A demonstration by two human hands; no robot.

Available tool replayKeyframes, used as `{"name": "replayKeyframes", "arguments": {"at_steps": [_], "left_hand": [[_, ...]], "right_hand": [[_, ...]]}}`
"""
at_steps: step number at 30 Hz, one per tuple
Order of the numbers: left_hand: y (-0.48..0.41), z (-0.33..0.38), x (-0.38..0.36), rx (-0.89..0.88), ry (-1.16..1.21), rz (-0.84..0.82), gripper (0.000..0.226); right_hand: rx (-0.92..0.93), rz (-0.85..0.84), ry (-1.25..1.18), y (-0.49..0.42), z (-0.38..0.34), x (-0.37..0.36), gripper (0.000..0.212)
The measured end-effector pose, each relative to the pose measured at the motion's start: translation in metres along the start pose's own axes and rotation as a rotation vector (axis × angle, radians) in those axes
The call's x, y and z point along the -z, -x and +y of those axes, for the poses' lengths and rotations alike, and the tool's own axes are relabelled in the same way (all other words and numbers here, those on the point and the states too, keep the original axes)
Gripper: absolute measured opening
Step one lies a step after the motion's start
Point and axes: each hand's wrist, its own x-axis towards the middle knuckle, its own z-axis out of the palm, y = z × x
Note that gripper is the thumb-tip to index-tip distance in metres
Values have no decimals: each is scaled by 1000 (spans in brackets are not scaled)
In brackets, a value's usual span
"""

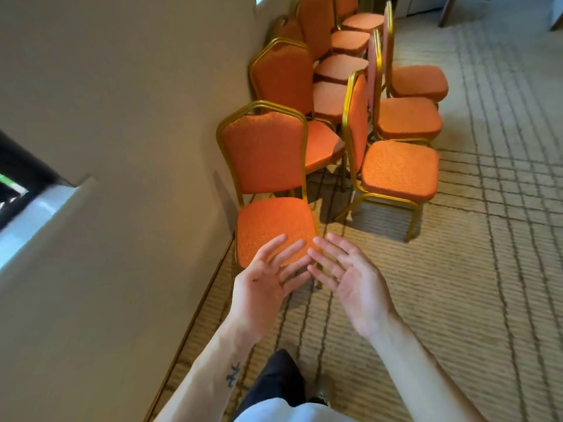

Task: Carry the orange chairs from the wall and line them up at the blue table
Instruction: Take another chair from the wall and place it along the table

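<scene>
Several orange chairs with gold metal frames stand along the beige wall. The nearest chair faces me, its seat just beyond my fingertips. Right of it stands a stack of chairs turned sideways, with more chairs behind. My left hand and my right hand are held out palms up in front of the nearest seat, fingers straight and spread, holding nothing. The fingertips of the two hands almost meet. The blue table is not in view.
The beige wall runs along the left, with a window sill at its left edge. Patterned carpet stretches to the right. My dark trouser leg and shoe show at the bottom.
</scene>
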Motion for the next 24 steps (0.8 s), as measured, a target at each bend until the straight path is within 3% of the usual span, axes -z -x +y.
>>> {"name": "replayKeyframes", "arguments": {"at_steps": [14,19,24], "left_hand": [[-268,86,-41,39,2,-60,57],[-329,115,-55,57,-44,-151,56],[-375,124,-62,78,-29,-125,57]], "right_hand": [[95,125,62,-224,-113,-25,35],[137,154,45,-279,-143,-36,34],[122,160,80,-323,-165,-35,35]]}}
